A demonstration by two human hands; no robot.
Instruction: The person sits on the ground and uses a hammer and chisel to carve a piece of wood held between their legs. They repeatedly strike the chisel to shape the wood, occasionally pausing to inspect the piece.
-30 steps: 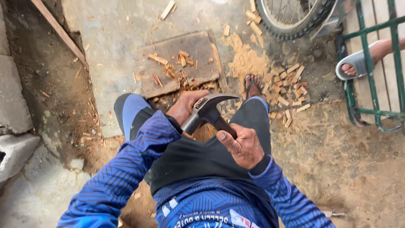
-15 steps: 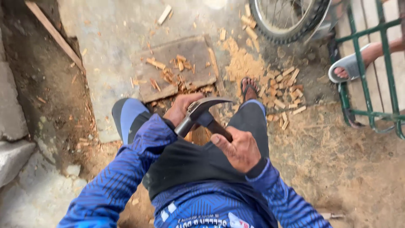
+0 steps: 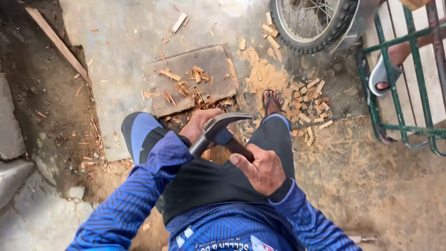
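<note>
The right hand (image 3: 262,169) is clenched around the dark handle of a claw hammer (image 3: 223,130), whose metal head is raised just above the knees and points to the left. The left hand (image 3: 200,124) sits under the hammer head, between the knees, and its fingers are bent around something there; I cannot tell what it holds, because the hammer and the hand itself hide it. A small piece of orange-brown wood (image 3: 217,153) shows just below the hammer, between the legs.

In front of the knees lies a flat wooden board (image 3: 186,69) on the concrete floor (image 3: 116,37), with many wood chips (image 3: 186,86) on it. More short wood blocks (image 3: 309,104) and sawdust lie to the right, near the person's sandalled foot (image 3: 272,102). A wheel (image 3: 316,21) stands at the top right, beside a green metal gate (image 3: 404,83), and another person's foot in a grey sandal (image 3: 385,74) is behind the gate bars.

The risk I see is for the left hand: it is very near the hammer head, so a blow that lands a little aside could hit the fingers. Flying chips could also reach the other person's foot.
</note>
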